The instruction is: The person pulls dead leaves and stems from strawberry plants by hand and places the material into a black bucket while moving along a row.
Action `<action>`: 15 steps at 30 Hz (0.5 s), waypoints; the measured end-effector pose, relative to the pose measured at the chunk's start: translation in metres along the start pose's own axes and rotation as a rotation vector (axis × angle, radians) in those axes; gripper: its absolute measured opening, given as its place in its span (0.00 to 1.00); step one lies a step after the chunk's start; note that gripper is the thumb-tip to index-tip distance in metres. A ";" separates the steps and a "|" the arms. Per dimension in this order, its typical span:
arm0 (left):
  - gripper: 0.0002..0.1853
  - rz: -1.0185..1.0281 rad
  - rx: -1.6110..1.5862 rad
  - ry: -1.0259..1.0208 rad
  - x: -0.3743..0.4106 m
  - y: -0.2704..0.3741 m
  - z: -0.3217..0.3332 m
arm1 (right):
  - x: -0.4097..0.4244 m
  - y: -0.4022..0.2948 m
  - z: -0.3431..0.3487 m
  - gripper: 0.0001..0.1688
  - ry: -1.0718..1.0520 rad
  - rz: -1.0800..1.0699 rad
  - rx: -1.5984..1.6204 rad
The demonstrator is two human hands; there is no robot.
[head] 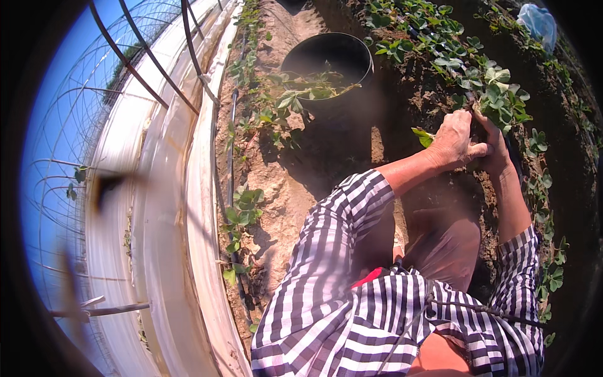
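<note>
My left hand point(453, 140) and my right hand point(494, 141) meet at the base of a leafy strawberry plant point(501, 101) on the planted row. Both sets of fingers are curled around its lower growth, and the thumbs nearly touch. The exact grip on the stems is hidden behind the hands. A yellow-green leaf point(423, 136) sticks out beside my left hand. Ahead and to the left stands a black bucket point(325, 52), with cut leafy stems point(311, 89) lying across its near rim.
White plastic sheeting point(165, 226) and bent metal hoops point(127, 61) line the left side. A black drip hose point(231, 155) runs along bare soil with small plants point(242, 212). A bluish plastic bag point(538, 26) lies at the upper right. More strawberry foliage point(435, 35) continues up the row.
</note>
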State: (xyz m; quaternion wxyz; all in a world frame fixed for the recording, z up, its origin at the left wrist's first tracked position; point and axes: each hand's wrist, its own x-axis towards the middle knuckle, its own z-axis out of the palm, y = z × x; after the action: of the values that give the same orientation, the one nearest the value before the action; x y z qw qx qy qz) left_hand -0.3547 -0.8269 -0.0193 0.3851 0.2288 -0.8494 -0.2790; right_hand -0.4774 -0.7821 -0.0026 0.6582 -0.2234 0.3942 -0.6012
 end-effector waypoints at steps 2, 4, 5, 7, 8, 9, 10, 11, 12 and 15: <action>0.38 0.039 0.156 0.071 -0.019 0.003 -0.014 | -0.011 0.006 0.013 0.15 -0.141 0.096 0.008; 0.36 0.013 0.215 0.039 -0.035 0.015 -0.036 | -0.015 0.028 0.020 0.16 -0.172 0.067 0.087; 0.35 0.023 0.238 0.050 -0.047 0.017 -0.046 | -0.023 0.038 0.029 0.16 -0.219 0.080 0.085; 0.33 0.038 0.309 0.080 -0.069 0.012 -0.066 | -0.033 0.057 0.044 0.15 -0.340 0.112 0.085; 0.31 0.059 0.374 0.089 -0.076 0.011 -0.075 | -0.034 0.066 0.049 0.17 -0.366 0.139 0.111; 0.29 0.078 0.367 0.065 -0.085 0.020 -0.091 | -0.038 0.075 0.058 0.18 -0.420 0.130 0.114; 0.26 0.076 0.422 0.042 -0.095 0.020 -0.103 | -0.041 0.083 0.068 0.20 -0.475 0.122 0.119; 0.24 0.072 0.478 0.017 -0.104 0.018 -0.116 | -0.044 0.092 0.080 0.21 -0.530 0.116 0.125; 0.22 0.065 0.473 0.023 -0.111 0.023 -0.128 | -0.053 0.098 0.096 0.26 -0.500 0.129 0.168; 0.19 0.144 0.456 0.074 -0.128 0.041 -0.169 | -0.062 0.108 0.127 0.27 -0.645 0.125 0.168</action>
State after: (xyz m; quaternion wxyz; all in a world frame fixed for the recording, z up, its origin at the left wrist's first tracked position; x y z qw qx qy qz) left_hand -0.1527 -0.7693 0.0329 0.3734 0.2585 -0.8899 -0.0433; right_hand -0.3092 -0.7256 0.0048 0.8007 -0.3226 0.1275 -0.4884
